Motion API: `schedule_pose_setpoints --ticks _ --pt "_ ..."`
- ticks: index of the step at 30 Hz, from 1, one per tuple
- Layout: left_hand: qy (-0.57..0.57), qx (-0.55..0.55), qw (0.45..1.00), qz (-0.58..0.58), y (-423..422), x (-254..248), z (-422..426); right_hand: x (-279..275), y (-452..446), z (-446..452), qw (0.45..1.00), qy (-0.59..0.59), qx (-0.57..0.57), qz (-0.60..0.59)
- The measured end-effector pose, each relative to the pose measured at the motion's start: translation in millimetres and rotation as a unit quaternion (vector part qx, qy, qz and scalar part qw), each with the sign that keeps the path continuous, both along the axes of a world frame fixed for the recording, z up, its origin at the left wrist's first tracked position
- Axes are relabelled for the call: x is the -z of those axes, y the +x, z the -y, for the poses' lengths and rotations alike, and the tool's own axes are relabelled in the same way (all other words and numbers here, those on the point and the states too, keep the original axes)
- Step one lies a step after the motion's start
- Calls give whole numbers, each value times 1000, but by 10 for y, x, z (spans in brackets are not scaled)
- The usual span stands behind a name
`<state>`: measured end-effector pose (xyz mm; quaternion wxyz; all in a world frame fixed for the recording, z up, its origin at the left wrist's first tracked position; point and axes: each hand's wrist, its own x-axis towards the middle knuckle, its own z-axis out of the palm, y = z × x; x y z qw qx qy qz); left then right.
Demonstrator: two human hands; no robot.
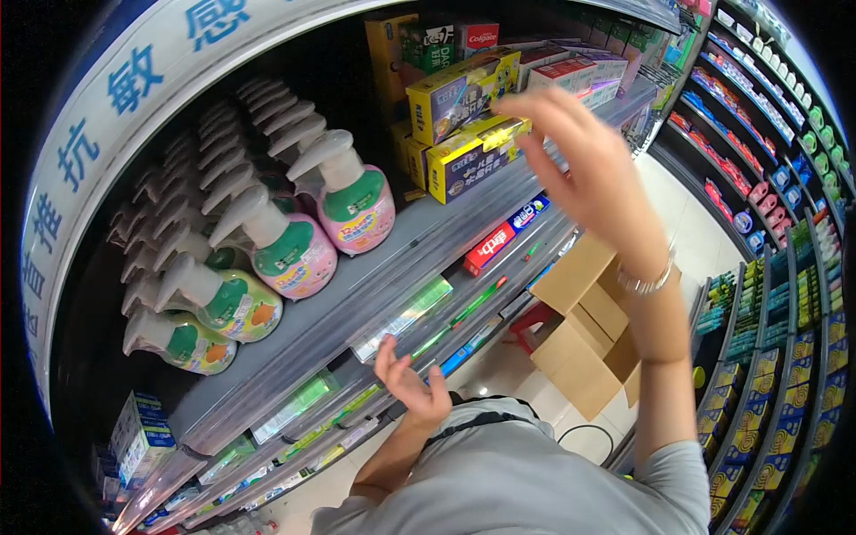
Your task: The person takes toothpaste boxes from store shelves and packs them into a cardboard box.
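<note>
A long shop shelf unit (412, 234) filled the left and centre, seen from above through a curved wide lens. A white sign band (134, 80) with large blue Chinese characters arched along its upper left edge. At the right, other shelves (751, 401) held rows of colourful packages. The person's grey shirt (535, 473) filled the bottom centre, with both bare forearms reaching up from it.

An open cardboard box (580, 357) sat below the right forearm, near a red object (533, 325) partly hidden by it. On the upper shelf stood rows of pump bottles (290, 254) with white pump heads; the front ones had green and pink or green and yellow wrapping.

The right hand (575, 156) was raised beside two yellow and purple boxes, its thumb and fingers apart in a moderately wide, empty grip. The fingertips were at the right end of the upper yellow box (464, 94); whether they touched it could not be told. That box lay on top of the lower yellow box (468, 165), which rested near the shelf's front edge, to the right of the bottles. The left hand (412, 390) was lower, near the front of the lower shelves, palm up, fingers loosely curled and apart, holding nothing. A slim red and blue box (504, 236) lay on a lower shelf. A pale bracelet (649, 281) circled the right wrist.
</note>
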<state>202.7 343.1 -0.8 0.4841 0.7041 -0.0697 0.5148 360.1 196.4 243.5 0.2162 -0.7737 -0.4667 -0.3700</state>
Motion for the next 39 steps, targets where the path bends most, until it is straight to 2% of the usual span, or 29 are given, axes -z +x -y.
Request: schedule_pose_setpoints --ticks 3,4,7,9,10,13,19,23,25,28,30,31,33,35,36,37,38,39 --pt "8 18 1000 -6 -98 39 37 -254 409 -69 988 -126 71 51" --pt "14 22 1000 -17 -141 51 47 -303 514 -97 988 -126 72 53" --pt "25 20 999 -42 -274 108 50 -429 725 -161 982 -166 94 18" --pt "10 30 998 -50 -306 133 31 -506 782 -185 973 -225 6 -47" --pt "-11 34 998 -52 -305 131 12 -549 799 -205 961 -256 22 -98" --pt "-26 4 997 -70 -307 118 -88 -660 758 -278 946 -285 50 -148" --pt "-32 -4 997 -77 -319 83 -180 -754 789 -285 933 -334 66 -117" --pt "-34 22 996 -82 -327 85 -156 -699 632 -174 957 -280 43 -63" --pt "-31 31 996 -82 -331 91 -145 -647 548 -97 971 -212 16 111" --pt "-58 89 990 -95 -344 160 -125 -604 148 15 982 -160 18 99" --pt "-36 169 978 -119 -328 209 -136 -545 -151 122 983 -150 40 95" --pt "-39 171 977 -119 -306 165 -120 -520 -322 176 983 -167 46 59" --pt "-51 217 965 -137 -276 47 -69 -361 -526 232 984 -175 -32 -3" --pt "72 246 935 -247 -298 39 -146 -184 -681 262 954 -247 -99 -138" --pt "65 263 947 -174 -191 -176 -115 -8 -728 237 940 -239 -153 -187" --pt "58 277 954 -100 -103 -341 -53 90 -775 212 912 -286 -182 -233" --pt "-92 339 931 -104 -111 -208 65 235 -806 180 892 -307 -210 -259" --pt "-90 340 930 -106 -94 -238 50 402 -836 152 884 -303 -237 -267"
